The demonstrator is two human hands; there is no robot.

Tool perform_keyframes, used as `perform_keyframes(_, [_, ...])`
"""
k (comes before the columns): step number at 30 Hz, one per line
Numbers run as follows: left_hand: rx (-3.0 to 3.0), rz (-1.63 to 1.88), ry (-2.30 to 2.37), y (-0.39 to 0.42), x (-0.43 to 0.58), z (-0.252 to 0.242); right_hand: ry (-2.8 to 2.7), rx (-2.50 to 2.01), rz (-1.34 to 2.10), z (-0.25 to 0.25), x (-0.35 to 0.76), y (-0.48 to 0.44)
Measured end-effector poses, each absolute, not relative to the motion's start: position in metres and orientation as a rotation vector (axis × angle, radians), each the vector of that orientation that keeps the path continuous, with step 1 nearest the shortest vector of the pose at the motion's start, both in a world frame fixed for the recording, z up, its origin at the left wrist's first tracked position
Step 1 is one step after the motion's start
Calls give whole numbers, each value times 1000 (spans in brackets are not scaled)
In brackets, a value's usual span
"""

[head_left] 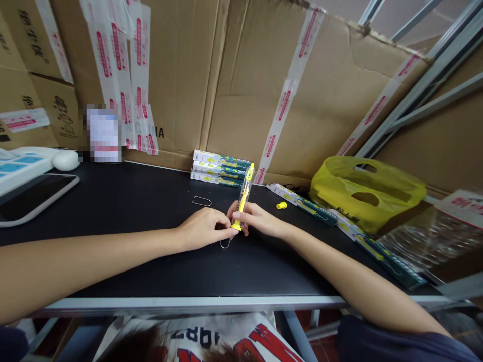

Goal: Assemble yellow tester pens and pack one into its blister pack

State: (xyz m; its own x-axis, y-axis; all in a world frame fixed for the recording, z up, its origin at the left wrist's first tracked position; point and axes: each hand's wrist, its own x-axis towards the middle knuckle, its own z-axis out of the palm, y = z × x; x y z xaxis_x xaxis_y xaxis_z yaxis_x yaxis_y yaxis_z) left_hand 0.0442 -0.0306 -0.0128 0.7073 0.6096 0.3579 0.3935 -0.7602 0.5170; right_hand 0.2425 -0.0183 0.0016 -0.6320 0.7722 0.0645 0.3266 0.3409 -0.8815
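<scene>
My right hand (259, 219) grips a yellow and clear tube-shaped tool (244, 196) near its lower end, holding it upright and tilted slightly right. My left hand (206, 229) is closed in a pinch at the tool's yellow base, where a thin wire hook (226, 244) hangs down onto the black table (132, 211). Both hands rest on the table near its middle. A small yellow cap (281, 205) lies just right of my right hand.
A loose wire clip (202, 201) lies behind my left hand. Stacked packaged tools (219, 168) sit at the back, more packages (313, 207) to the right beside a yellow plastic bag (366, 193). A white tray (33, 198) is at the left. Cardboard boxes form the back wall.
</scene>
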Motion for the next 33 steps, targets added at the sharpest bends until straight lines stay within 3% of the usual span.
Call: perform_keyframes(33, [2512,739,757,-30,44,-13,-2123,-947,1263,0,243,-17])
